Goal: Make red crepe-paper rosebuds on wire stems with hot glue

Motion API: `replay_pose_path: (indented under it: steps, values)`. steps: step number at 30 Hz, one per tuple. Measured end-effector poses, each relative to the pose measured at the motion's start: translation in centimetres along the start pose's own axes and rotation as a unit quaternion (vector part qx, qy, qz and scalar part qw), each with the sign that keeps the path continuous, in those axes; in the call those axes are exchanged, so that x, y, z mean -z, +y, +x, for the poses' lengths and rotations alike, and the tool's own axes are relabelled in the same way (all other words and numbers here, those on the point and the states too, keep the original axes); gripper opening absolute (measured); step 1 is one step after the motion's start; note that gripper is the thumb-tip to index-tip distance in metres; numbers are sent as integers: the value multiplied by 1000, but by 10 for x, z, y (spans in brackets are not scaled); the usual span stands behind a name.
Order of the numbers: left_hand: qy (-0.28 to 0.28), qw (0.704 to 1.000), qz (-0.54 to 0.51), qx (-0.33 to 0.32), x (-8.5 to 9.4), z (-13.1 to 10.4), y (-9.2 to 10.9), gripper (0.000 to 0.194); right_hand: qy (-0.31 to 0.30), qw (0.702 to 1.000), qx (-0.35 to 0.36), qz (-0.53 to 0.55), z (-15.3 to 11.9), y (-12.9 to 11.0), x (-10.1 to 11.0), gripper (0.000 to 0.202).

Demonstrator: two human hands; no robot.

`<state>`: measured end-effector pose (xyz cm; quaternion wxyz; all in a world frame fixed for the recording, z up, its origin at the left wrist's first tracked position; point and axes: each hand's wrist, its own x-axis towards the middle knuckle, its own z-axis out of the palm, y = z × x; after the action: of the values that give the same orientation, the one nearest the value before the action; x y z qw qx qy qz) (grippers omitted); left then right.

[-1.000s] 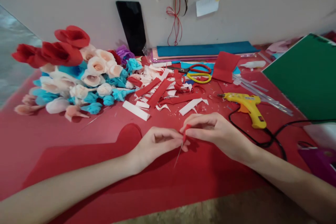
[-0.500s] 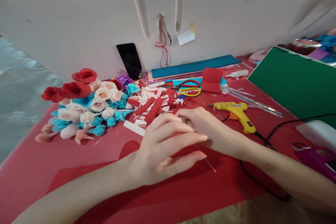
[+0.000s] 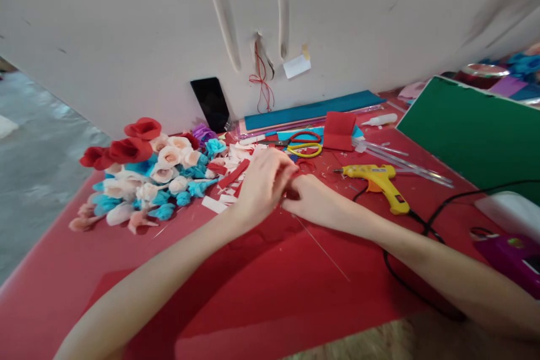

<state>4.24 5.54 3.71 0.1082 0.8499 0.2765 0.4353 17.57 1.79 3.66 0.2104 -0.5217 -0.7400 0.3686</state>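
Observation:
My left hand [image 3: 262, 184] and my right hand [image 3: 314, 198] meet above the middle of the red table [image 3: 202, 247]. Both have curled fingers pressed together at the tips. A bit of red shows between the fingertips, but what they pinch is mostly hidden. Below my right hand a thin pale strand [image 3: 324, 250] runs down to the right; I cannot tell whether it is held or lies on the table. Large red sheet material [image 3: 270, 292] spreads under my forearms. Behind my left hand lie red and white paper scraps [image 3: 234, 171].
Paper flowers [image 3: 147, 174] are heaped at the left. Scissors [image 3: 306, 145] lie behind the hands. A yellow glue gun [image 3: 382, 180] with a black cord [image 3: 428, 225] rests at the right, near clear sticks [image 3: 409, 166] and a green board [image 3: 472, 129]. A phone [image 3: 210, 102] leans on the wall.
My left hand has moved up and away from me, and its spread fingers have curled in against my right hand. My right hand has shifted slightly left. More of the thin strand shows.

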Motion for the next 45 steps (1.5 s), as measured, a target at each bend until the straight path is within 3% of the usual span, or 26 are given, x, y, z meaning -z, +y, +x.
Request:
replay_pose_path:
  steps: [2,5,9,12,14,16,17,24,28,31,36,41,45]
  values:
    - [2,997,3,77,2,0,-15,21,-7,1000,-6,14,-4,-1,2,26]
    - [-50,985,-18,163,4,-3,-33,33,11,998,1,69,-11,-6,7,19]
    - [-111,963,-82,230,5,-9,-41,17,65,983,12,169,-18,-14,15,14]
    - [-136,943,-158,261,7,-12,-32,39,90,969,18,231,-24,-18,17,14]
    - [-169,918,-217,286,9,-15,-21,19,91,959,19,268,-28,-20,17,15]
    - [-196,885,-286,311,14,-21,-7,32,92,949,16,301,-32,-20,16,17]
    - [-199,869,-319,322,16,-24,-1,28,94,944,13,315,-34,-20,15,17]
    - [-171,798,-452,360,35,-39,31,22,78,922,-6,379,-47,-17,2,14]
    - [-152,826,-403,363,40,-37,42,9,70,926,-14,372,-53,-18,-4,13]
    - [-155,833,-384,366,40,-36,44,9,74,928,-11,366,-56,-20,-5,11]
    - [-87,879,-360,300,43,-34,43,10,89,920,-2,382,-58,-21,-8,17]
    - [-74,860,-392,317,40,-36,44,15,50,937,42,344,-63,-21,-14,17]
    - [-103,838,-424,329,37,-40,44,14,77,957,69,272,-63,-28,-14,11]
